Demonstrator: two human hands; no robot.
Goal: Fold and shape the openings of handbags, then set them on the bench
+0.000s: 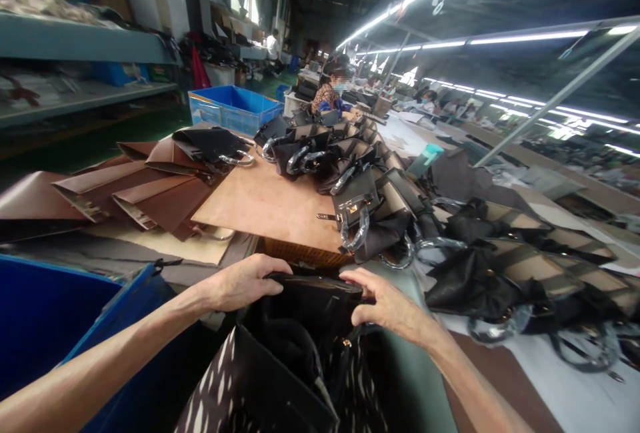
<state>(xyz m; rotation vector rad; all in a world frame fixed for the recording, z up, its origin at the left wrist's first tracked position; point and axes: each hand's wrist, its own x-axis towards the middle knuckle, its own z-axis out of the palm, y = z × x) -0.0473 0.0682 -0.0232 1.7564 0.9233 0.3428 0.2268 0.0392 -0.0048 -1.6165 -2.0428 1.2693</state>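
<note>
A black handbag (300, 299) rests on my lap, its top edge facing away from me. My left hand (245, 283) grips the left end of that edge between thumb and fingers. At the other end, my right hand (385, 303) pinches the same edge, with a small gold metal fitting (347, 342) just below it. A dark flap and a strap lie across the near part of the bag. Patterned dark cloth with white marks (210, 386) shows beneath it. The bag's inside is too dark to make out.
Many black handbags with plastic-wrapped handles (355, 219) crowd the table around a tan board (270, 199). Brown leather pieces (150, 186) lie to the left. A blue bin (50, 313) stands at my left, another blue crate (235, 106) farther off. A person (327, 93) sits beyond the table.
</note>
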